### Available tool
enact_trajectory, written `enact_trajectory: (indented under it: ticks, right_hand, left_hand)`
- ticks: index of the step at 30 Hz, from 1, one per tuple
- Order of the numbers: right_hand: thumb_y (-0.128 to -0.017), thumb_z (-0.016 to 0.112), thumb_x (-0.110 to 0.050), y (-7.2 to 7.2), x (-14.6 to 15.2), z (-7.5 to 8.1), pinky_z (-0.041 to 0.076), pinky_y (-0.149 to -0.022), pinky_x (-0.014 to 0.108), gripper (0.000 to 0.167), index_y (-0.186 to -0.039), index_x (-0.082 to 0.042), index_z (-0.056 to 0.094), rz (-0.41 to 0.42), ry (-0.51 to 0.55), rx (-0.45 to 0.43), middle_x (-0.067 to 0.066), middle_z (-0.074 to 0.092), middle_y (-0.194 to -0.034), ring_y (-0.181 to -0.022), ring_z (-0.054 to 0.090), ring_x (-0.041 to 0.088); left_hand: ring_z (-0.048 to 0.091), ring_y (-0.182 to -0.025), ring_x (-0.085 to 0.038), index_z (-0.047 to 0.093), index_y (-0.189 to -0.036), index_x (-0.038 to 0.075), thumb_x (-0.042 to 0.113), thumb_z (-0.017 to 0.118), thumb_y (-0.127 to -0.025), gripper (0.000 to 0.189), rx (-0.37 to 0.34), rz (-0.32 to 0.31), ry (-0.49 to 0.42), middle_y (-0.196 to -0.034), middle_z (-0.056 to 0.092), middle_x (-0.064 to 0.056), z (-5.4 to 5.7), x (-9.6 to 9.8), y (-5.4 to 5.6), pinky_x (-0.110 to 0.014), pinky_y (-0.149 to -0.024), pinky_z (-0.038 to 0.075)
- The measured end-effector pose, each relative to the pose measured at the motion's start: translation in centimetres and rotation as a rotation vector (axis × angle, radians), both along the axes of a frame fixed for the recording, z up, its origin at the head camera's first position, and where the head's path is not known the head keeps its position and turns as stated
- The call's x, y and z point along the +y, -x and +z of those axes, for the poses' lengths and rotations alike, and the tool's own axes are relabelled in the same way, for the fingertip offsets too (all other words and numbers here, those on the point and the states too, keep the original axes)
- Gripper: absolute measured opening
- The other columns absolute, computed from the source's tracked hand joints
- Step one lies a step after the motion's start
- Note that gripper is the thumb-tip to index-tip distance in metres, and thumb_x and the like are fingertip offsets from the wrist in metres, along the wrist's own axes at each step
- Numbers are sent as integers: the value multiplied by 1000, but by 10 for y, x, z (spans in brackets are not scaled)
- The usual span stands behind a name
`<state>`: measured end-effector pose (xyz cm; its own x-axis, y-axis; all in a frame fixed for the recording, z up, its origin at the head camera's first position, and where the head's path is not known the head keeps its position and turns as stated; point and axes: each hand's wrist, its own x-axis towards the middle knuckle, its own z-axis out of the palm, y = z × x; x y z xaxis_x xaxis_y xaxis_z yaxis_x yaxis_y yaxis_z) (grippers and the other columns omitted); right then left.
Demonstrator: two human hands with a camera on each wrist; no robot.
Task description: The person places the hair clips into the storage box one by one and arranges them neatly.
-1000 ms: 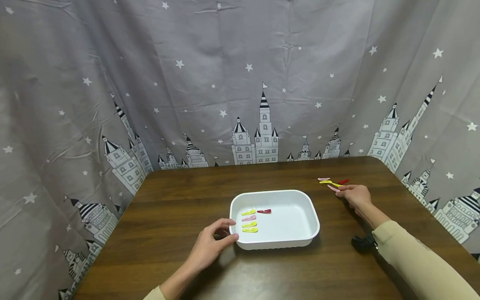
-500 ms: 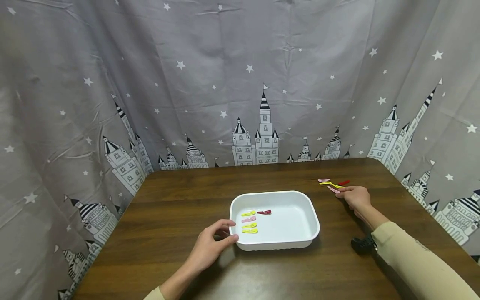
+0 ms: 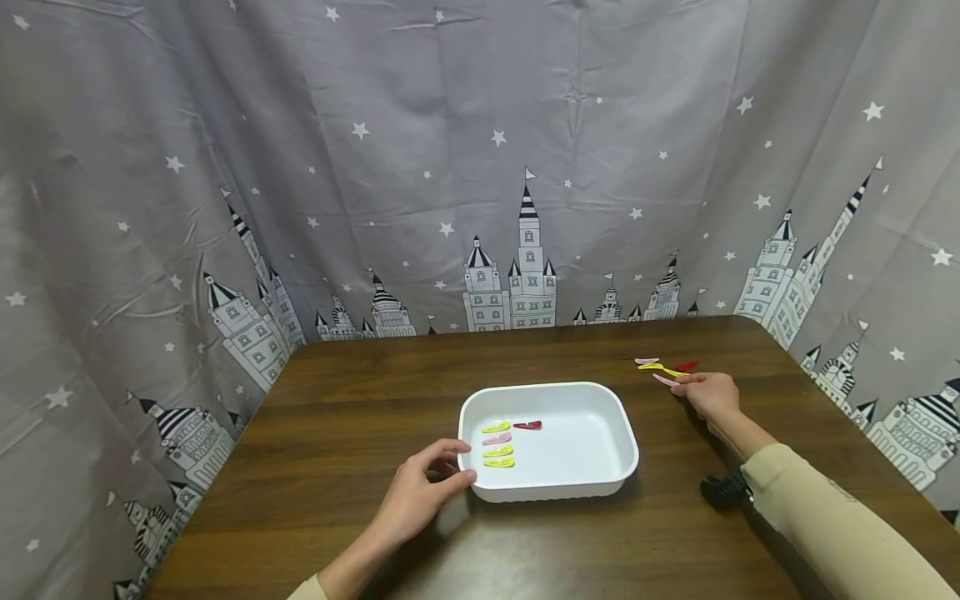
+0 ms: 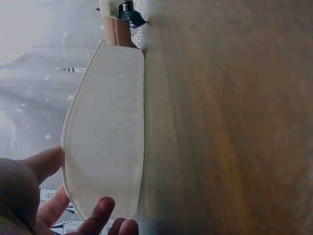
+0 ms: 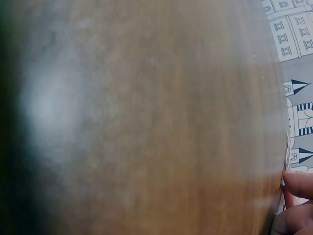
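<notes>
A white plastic tray [image 3: 585,442] stands on the table. My left hand [image 3: 415,496] grips its left end, with thumb and index finger over the rim; in the left wrist view, fingers [image 4: 102,208] lie along its outer wall. Inside the tray, yellow snap hair clips [image 3: 498,451] and a pink one [image 3: 497,438] form a column, with a dark red one [image 3: 528,425] beside it. At the back right, my right hand [image 3: 712,396] pinches a pink hair clip [image 3: 663,379] between thumb and fingertips. In the right wrist view, the fingers [image 5: 298,185] show only at the edge.
Just beyond the right hand lie yellow clips [image 3: 660,368], a red clip [image 3: 687,365] and another pink clip [image 3: 647,361]. A black strap device [image 3: 723,492] hangs under the right wrist. A grey castle-print curtain [image 3: 375,208] stands behind the wooden table [image 3: 360,400].
The pink clip at the right fingertips has shifted very slightly toward the front left. Both hands and the tray otherwise keep their places.
</notes>
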<state>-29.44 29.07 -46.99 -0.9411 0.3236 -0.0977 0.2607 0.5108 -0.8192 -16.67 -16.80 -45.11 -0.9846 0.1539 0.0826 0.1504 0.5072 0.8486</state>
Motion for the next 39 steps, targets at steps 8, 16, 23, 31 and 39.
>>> enact_trajectory:
  ticks: [8,16,23,31,39]
  right_hand:
    - [-88,72,-14,-1,0,3,35,-44,27,34,-112,10,70,31,32,3,2,59,-72,-44,41,11]
    - [-88,72,-14,-3,0,3,34,-44,27,36,-115,11,68,50,51,16,1,59,-73,-44,40,10]
    - [-90,71,-16,-1,2,0,34,-44,27,36,-114,10,69,71,32,13,2,59,-75,-45,41,11]
    - [-91,70,-15,-3,3,-1,34,-44,27,36,-116,10,68,91,40,3,3,58,-75,-45,40,11]
    - [-91,71,-16,-2,5,-2,33,-44,27,36,-117,10,68,96,69,4,7,61,-82,-44,38,10]
  left_hand:
    - [63,-90,-15,70,-116,19,35,80,-85,36,6,-1,9,-98,70,4,-1,-1,0,-30,-79,48]
    - [63,-90,-16,70,-116,19,32,80,-86,34,9,0,14,-98,70,2,0,-1,0,-30,-79,48]
    - [64,-91,-17,69,-116,19,33,80,-86,34,10,-3,17,-98,70,3,0,-1,-1,-30,-79,47]
    - [64,-92,-19,70,-116,18,32,80,-86,34,3,-6,3,-100,70,0,-1,-1,-1,-28,-77,47]
    - [64,-92,-18,70,-116,18,32,79,-87,34,8,-8,11,-100,71,0,-1,0,-1,-30,-79,48]
